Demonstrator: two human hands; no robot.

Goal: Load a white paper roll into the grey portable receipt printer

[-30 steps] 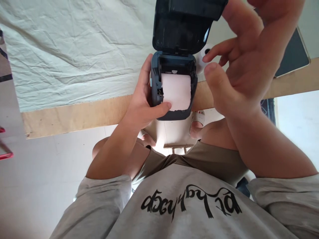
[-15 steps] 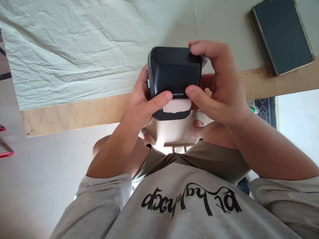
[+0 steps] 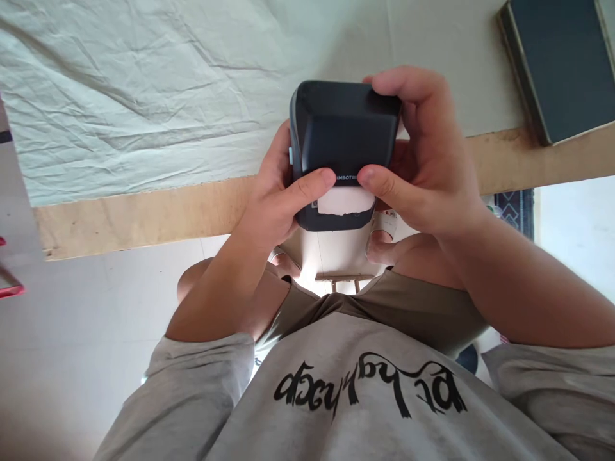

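Observation:
Between both hands, above the table's front edge, is a small black label printer [image 3: 348,131] with rounded corners and pale lettering on its lid. A strip of white paper [image 3: 344,200] with a torn, uneven edge shows at its near end. My left hand [image 3: 283,186] grips the left side, thumb on the front near the lettering, other fingers mostly hidden behind. My right hand [image 3: 427,153] holds the right side, its thumb by the lettering and its index finger over the far right corner. A light blue button [image 3: 291,155] sits on the printer's left side.
A dark-screened phone [image 3: 564,70] lies on a box-like block at the table's right. A wrinkled pale cloth [image 3: 144,96] covers the table, with a bare wooden edge [image 3: 144,214] at the front. Something red [image 3: 12,291] is at the far left.
The printer has shifted slightly right and tilted a little in both hands. More of its near end beyond the paper shows. The phone appears farther right, partly out of frame.

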